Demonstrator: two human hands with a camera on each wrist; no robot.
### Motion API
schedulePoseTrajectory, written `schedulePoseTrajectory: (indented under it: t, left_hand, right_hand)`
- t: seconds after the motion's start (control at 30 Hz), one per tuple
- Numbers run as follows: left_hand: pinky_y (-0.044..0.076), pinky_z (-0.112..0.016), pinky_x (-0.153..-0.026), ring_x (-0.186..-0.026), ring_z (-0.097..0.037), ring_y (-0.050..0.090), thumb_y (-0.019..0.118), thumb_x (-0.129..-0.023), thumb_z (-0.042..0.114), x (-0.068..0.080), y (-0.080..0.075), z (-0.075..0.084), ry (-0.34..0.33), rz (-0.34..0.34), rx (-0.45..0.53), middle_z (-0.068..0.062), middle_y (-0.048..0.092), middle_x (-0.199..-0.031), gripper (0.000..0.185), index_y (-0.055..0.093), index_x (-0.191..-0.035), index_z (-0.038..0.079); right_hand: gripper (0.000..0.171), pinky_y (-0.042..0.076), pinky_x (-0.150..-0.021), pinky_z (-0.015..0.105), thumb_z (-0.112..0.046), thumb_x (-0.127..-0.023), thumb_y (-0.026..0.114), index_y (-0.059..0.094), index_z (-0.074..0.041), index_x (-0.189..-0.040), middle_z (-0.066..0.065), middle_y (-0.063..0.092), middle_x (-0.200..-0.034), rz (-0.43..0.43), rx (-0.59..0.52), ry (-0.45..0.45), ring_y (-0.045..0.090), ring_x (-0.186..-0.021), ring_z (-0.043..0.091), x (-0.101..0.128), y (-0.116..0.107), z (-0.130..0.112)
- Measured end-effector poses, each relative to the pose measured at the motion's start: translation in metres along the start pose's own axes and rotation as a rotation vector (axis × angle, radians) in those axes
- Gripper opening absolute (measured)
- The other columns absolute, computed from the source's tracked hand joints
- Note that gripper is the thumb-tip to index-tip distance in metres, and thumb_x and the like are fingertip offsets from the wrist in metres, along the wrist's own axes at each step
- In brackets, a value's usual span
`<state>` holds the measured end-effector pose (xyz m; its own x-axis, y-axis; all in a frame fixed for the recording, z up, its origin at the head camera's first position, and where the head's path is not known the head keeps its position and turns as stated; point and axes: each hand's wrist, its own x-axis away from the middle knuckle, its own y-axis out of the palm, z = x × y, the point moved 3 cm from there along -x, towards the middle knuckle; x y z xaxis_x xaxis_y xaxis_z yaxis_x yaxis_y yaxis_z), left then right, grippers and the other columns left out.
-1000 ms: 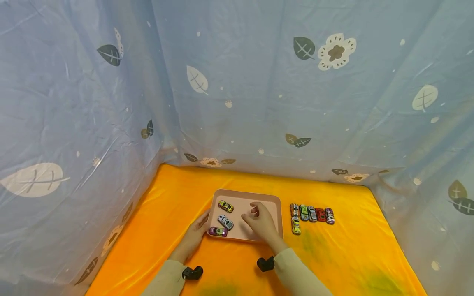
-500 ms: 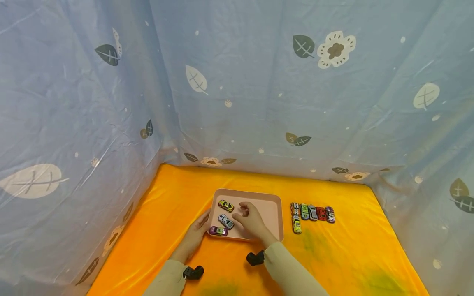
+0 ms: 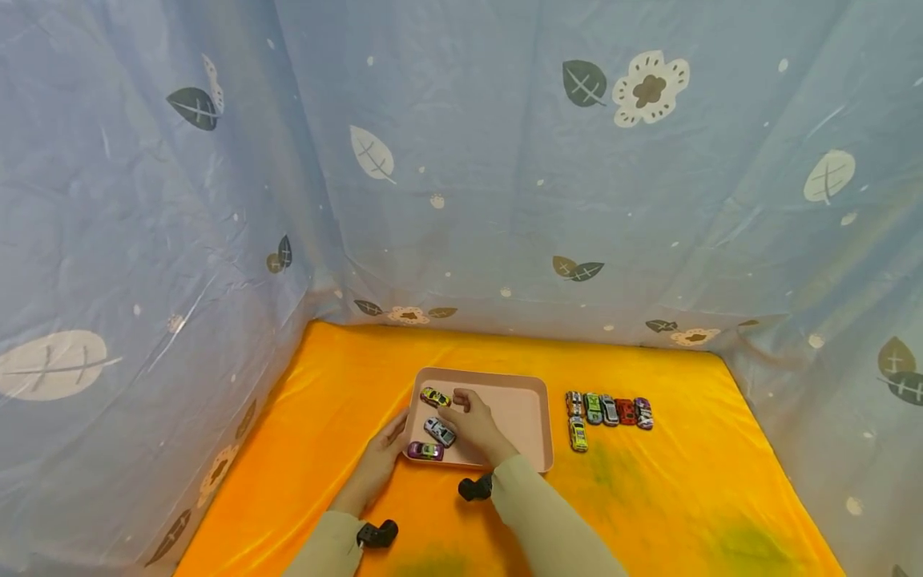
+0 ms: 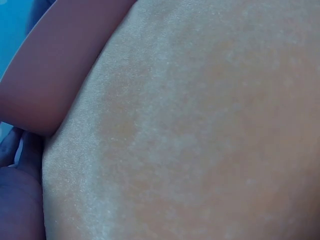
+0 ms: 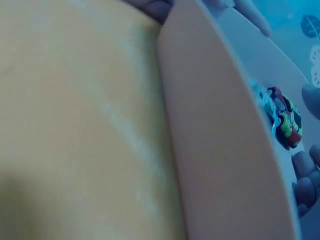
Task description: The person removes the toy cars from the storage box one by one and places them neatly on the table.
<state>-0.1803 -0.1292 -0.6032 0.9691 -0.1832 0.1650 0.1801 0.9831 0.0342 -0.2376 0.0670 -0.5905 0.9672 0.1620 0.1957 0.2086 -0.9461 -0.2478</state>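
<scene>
My left hand [image 3: 378, 461] rests against the near left corner of a pink tray [image 3: 519, 409], fingers straight along its outer wall. The left wrist view has the tray's wall [image 4: 60, 60] beside part of that hand [image 4: 20, 195]. Over the tray, my right hand [image 3: 472, 425] reaches beside a yellow toy car [image 3: 436, 397], thumb and fingers apart. In the right wrist view this car [image 5: 289, 120] sits between the thumb [image 5: 312, 100] and the bent fingers [image 5: 306, 185], with gaps to both. A white toy car [image 3: 440, 431] and a purple toy car [image 3: 425, 451] lie nearer me.
Right of the tray, several toy cars [image 3: 609, 410] stand side by side on the orange cloth [image 3: 649, 489], with another yellow car [image 3: 578, 434] below the row's left end. Blue patterned curtains [image 3: 469, 200] enclose the back and sides.
My right hand has moved left across the tray, from its middle to the yellow car. The left hand stays at the tray's corner.
</scene>
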Motion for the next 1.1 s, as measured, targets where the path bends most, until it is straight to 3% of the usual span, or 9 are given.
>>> schedulePoseTrajectory:
  t: [0.2, 0.4, 0.53, 0.93, 1.1]
  left_hand:
    - [0.023, -0.045, -0.114, -0.141, -0.027, 0.028, 0.043, -0.105, 0.015, 0.002, -0.001, -0.001, -0.012, 0.007, -0.001, -0.008, 0.031, -0.155, 0.050, 0.031, -0.153, 0.017]
    - [0.023, -0.047, -0.113, -0.141, -0.027, 0.028, 0.044, -0.104, 0.016, -0.001, -0.002, -0.005, 0.002, -0.007, 0.002, -0.009, 0.033, -0.154, 0.051, 0.031, -0.153, 0.017]
    - [0.024, -0.045, -0.113, -0.141, -0.025, 0.029, 0.044, -0.104, 0.015, -0.003, -0.002, -0.004, -0.003, -0.004, 0.010, -0.007, 0.033, -0.154, 0.050, 0.031, -0.153, 0.019]
    - [0.023, -0.043, -0.113, -0.141, -0.028, 0.029, 0.045, -0.104, 0.017, -0.003, -0.002, -0.006, 0.008, -0.017, 0.036, -0.011, 0.030, -0.155, 0.052, 0.030, -0.153, 0.016]
    - [0.026, -0.041, -0.112, -0.140, -0.027, 0.031, 0.045, -0.104, 0.018, -0.003, -0.003, -0.004, 0.022, -0.004, 0.003, -0.011, 0.032, -0.154, 0.051, 0.030, -0.153, 0.015]
  right_hand:
    - [0.055, 0.034, -0.106, 0.052, -0.032, -0.087, 0.072, 0.055, -0.007, -0.133, 0.010, 0.057, -0.125, 0.101, 0.061, 0.019, 0.046, -0.123, 0.034, -0.001, 0.005, -0.002]
    - [0.045, 0.026, -0.095, 0.054, -0.034, -0.084, 0.073, 0.065, -0.015, -0.123, 0.003, 0.059, -0.113, 0.194, 0.189, 0.058, 0.040, -0.112, 0.032, 0.000, 0.010, -0.006]
    - [0.041, 0.028, -0.090, 0.052, -0.031, -0.082, 0.075, 0.068, -0.016, -0.119, 0.003, 0.059, -0.107, 0.241, 0.233, 0.056, 0.041, -0.106, 0.032, -0.002, 0.013, -0.010]
    - [0.038, 0.029, -0.083, 0.047, -0.030, -0.076, 0.079, 0.070, -0.017, -0.110, -0.001, 0.056, -0.095, 0.274, 0.250, 0.147, 0.042, -0.097, 0.028, -0.009, 0.014, -0.010]
    - [0.034, 0.030, -0.082, 0.048, -0.031, -0.077, 0.080, 0.070, -0.016, -0.105, 0.001, 0.058, -0.096, 0.291, 0.250, 0.169, 0.043, -0.096, 0.029, -0.009, 0.014, -0.014]
